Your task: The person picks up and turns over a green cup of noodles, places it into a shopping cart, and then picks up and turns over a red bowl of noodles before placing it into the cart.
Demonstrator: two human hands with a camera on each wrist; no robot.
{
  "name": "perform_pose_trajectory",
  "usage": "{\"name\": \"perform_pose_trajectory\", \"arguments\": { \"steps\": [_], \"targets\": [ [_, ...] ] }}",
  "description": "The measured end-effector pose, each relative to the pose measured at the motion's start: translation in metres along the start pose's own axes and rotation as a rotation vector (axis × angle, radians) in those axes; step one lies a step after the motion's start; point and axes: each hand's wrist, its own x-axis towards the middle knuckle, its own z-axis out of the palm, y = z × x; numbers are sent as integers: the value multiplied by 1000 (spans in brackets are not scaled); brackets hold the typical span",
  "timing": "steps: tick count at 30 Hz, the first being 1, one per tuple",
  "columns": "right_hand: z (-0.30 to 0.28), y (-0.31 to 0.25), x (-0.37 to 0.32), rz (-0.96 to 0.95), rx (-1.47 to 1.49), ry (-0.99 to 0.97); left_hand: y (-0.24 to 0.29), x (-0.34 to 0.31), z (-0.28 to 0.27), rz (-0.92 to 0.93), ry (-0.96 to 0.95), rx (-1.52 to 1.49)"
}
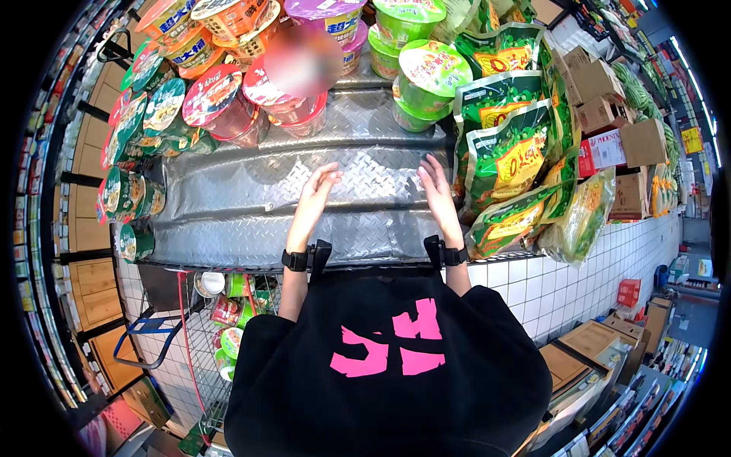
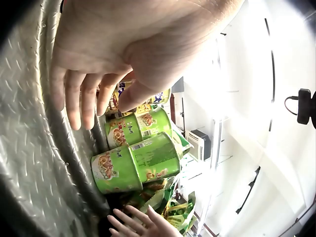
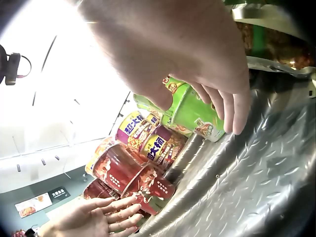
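Observation:
Both hands hover over a grey metal shelf with a raised tread pattern (image 1: pixel 228 183), palms turned toward each other and nothing in them. The left hand (image 1: pixel 317 192) has relaxed, straight fingers and is nearest to stacked red instant noodle tubs (image 1: pixel 293 107). Fingers extended, the right hand (image 1: pixel 438 190) is close to the green-packed bags (image 1: pixel 506 156) and below stacked green noodle tubs (image 1: pixel 426 80). In the left wrist view the green tubs (image 2: pixel 136 163) stand two high beyond the left hand. Purple tubs (image 3: pixel 158 143) and red tubs (image 3: pixel 148 187) show past the right hand in its wrist view.
Dark green tubs (image 1: pixel 164 107) and orange tubs (image 1: pixel 236 30) crowd the shelf's left and back. Below the front edge at left stands a wire cart (image 1: pixel 190 335) with several tubs inside. Cardboard boxes (image 1: pixel 598 84) are piled at right, beyond the bags.

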Motion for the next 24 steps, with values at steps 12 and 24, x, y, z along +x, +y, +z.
{"name": "perform_pose_trajectory", "arguments": {
  "steps": [12,24],
  "targets": [
    [13,-9,70,-128,11,312,-21,28,3,-47,-12,-64],
    [12,-15,101,-86,131,324,-31,38,0,-74,-46,-25]
  ]
}}
